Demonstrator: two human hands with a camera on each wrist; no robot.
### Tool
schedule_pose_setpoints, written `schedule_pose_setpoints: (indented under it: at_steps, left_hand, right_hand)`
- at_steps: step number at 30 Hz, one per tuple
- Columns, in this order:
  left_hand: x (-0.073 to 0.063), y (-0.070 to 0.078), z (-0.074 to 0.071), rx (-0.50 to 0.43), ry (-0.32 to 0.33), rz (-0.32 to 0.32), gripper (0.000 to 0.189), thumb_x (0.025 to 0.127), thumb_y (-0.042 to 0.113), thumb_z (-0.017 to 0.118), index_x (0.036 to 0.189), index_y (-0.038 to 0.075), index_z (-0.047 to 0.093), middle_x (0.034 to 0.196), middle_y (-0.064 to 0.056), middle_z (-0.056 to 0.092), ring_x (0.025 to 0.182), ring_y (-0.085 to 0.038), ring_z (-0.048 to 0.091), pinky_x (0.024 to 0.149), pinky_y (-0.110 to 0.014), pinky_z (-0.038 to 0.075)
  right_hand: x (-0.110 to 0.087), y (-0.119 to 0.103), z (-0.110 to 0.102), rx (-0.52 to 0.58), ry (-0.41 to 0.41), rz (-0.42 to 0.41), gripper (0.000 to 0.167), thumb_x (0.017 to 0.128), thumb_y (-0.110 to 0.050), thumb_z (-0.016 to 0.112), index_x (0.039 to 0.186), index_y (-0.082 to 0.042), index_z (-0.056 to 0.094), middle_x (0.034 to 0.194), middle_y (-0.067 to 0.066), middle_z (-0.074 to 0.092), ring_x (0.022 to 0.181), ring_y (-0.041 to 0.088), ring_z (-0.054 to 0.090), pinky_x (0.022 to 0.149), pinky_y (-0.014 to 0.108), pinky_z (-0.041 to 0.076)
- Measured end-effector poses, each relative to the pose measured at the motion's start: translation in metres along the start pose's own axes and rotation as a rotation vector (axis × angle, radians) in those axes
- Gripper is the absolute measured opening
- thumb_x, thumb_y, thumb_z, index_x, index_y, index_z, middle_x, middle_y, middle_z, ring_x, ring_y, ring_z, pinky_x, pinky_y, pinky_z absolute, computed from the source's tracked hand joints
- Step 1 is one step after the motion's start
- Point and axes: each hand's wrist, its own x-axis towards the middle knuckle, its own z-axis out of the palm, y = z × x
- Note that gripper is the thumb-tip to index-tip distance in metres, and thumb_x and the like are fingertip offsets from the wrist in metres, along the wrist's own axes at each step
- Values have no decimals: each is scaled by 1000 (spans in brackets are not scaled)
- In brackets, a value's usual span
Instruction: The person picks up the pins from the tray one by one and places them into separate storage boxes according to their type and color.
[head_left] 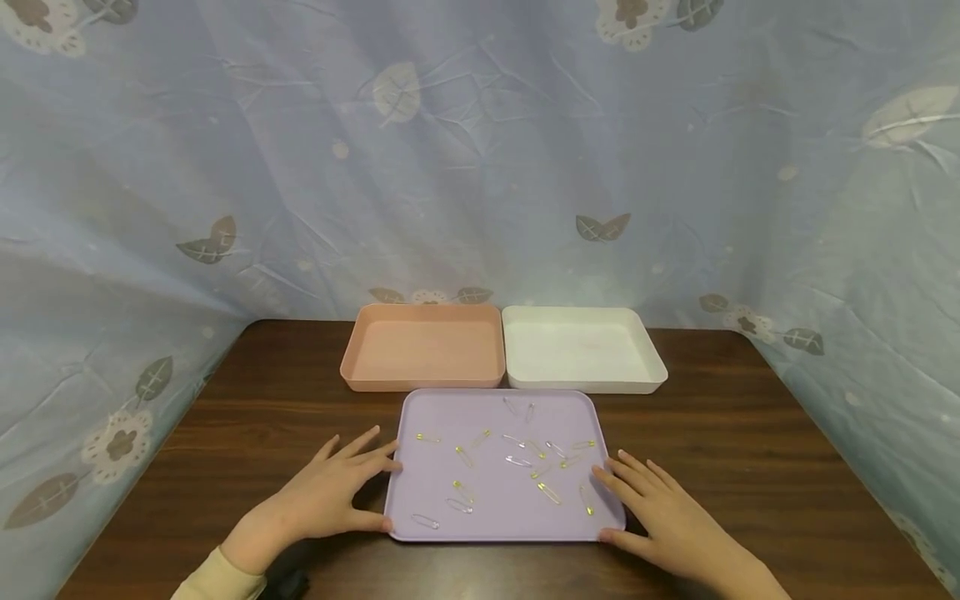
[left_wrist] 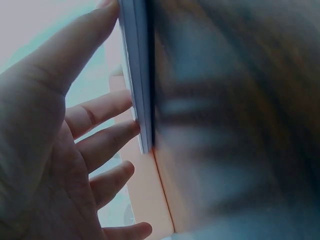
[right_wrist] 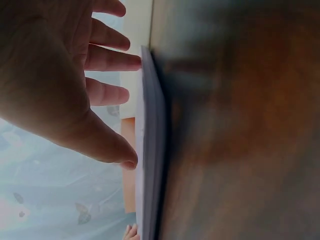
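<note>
A shallow lilac tray [head_left: 495, 521] lies on the dark wooden table, with several safety pins scattered over it. Some pins have yellow heads, like the yellow safety pin [head_left: 549, 493]; others are silver, like the silver safety pin [head_left: 425, 522]. My left hand [head_left: 330, 492] is spread at the tray's left edge, its thumb and fingertips touching the rim. On the opposite side, my right hand [head_left: 667, 521] has its thumb and fingers spread at the right rim. Both wrist views show straight fingers along the tray's side wall [left_wrist: 137, 75], with no pin held.
Behind the lilac tray stand a pink tray [head_left: 427, 385] on the left and a white tray [head_left: 588, 387] on the right, side by side. A patterned blue cloth [head_left: 480, 167] hangs around the back and sides of the table [head_left: 750, 433]. Near the left wrist lies a small dark object [head_left: 288, 583].
</note>
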Motion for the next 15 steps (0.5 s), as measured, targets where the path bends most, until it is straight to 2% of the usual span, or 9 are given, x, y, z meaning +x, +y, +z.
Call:
schedule_pose_setpoints:
  at_steps: [4, 5, 6, 7, 9, 11, 13, 14, 15]
  left_hand:
    - [1, -3, -4, 16, 20, 17, 70, 75, 65, 69, 129, 22, 60, 150, -2, 47, 146, -36, 30, 105, -76, 22]
    - [2, -4, -6, 22, 31, 21, 70, 75, 65, 69, 130, 22, 60, 150, -3, 47, 146, -37, 31, 106, -75, 22]
    - [4, -5, -8, 29, 46, 26, 70, 76, 64, 68, 131, 21, 60, 150, -4, 48, 145, -37, 31, 106, -75, 23]
    - [5, -5, -11, 34, 60, 30, 69, 77, 63, 68, 131, 20, 60, 149, -5, 48, 145, -37, 32, 106, -74, 24]
    - [10, -7, -17, 46, 97, 29, 68, 78, 62, 69, 131, 20, 60, 149, -5, 49, 144, -37, 33, 107, -73, 24]
    - [15, -10, -25, 57, 135, 24, 66, 80, 61, 68, 132, 21, 60, 149, -5, 49, 144, -37, 34, 107, -72, 25]
    - [20, -13, -33, 75, 163, 5, 67, 81, 63, 66, 133, 21, 59, 149, -5, 48, 143, -36, 35, 108, -71, 25]
    - [23, -16, -37, 82, 176, -9, 67, 82, 64, 64, 133, 21, 59, 150, -6, 47, 143, -36, 35, 108, -71, 24]
    - [26, -18, -41, 86, 186, -21, 68, 82, 65, 63, 134, 20, 58, 151, -6, 46, 144, -36, 35, 109, -71, 24]
  right_hand:
    - [8, 3, -1, 23, 12, -2, 68, 82, -55, 69, 137, -17, 56, 131, 8, 63, 128, 33, 54, 115, 10, -12]
    - [10, 4, -1, 29, 20, 1, 67, 82, -54, 70, 136, -17, 57, 131, 7, 63, 128, 33, 55, 117, 12, -8]
    - [13, 4, -2, 33, 21, 4, 67, 82, -53, 71, 136, -17, 57, 130, 7, 63, 128, 33, 55, 121, 18, 1]
    - [16, 5, -3, 40, 28, 0, 66, 81, -52, 72, 135, -16, 58, 130, 8, 64, 127, 34, 55, 121, 17, 1]
    - [23, 7, -5, 53, 24, 5, 65, 82, -50, 73, 135, -15, 58, 130, 9, 63, 128, 35, 54, 122, 32, 20]
    - [30, 9, -7, 63, 26, 0, 64, 82, -48, 73, 134, -14, 58, 131, 11, 62, 128, 36, 54, 112, 46, 36]
    - [38, 13, -8, 75, 45, -24, 63, 81, -45, 75, 133, -11, 59, 130, 13, 62, 126, 37, 55, 107, 50, 42]
    - [41, 14, -8, 78, 54, -29, 63, 81, -43, 76, 132, -11, 59, 131, 13, 62, 126, 36, 55, 99, 55, 46]
    - [45, 16, -8, 82, 71, -38, 62, 80, -42, 77, 131, -11, 60, 130, 13, 62, 126, 35, 55, 98, 54, 47]
